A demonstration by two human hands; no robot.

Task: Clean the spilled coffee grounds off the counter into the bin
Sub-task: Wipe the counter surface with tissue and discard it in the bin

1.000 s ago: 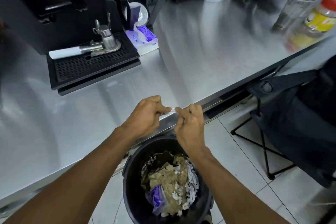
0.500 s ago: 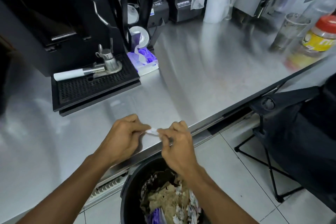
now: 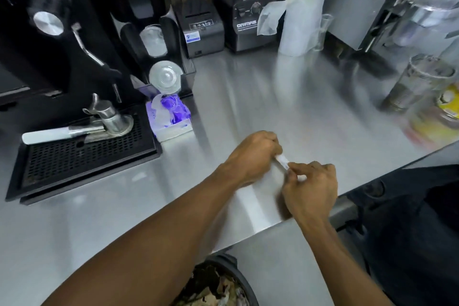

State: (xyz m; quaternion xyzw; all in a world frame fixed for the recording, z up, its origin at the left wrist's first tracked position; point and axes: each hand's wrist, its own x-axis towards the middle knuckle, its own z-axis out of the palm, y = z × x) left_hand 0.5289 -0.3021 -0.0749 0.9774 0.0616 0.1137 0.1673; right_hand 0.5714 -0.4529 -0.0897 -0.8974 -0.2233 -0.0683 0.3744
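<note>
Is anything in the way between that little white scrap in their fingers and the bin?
Nothing visible. Both hands, left and right, pinch the white scrap above the counter. The open bin sits below the counter's edge, with only bare steel between.

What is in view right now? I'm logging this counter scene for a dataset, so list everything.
counter: one, steel, fills the middle
bin: one, black, bottom edge, holds scraps
drip tray: one, black, left
metal pitcher: one, silver, on the tray
tissue pack: one, purple and white, beside the tray
blender: one, black, at the back
receipt printer: one, dark grey, left of the blender
jar: one, yellow label, right edge, blurred
white scrap: one, pinched between both hands
left hand: over the counter
right hand: over the counter edge
</note>
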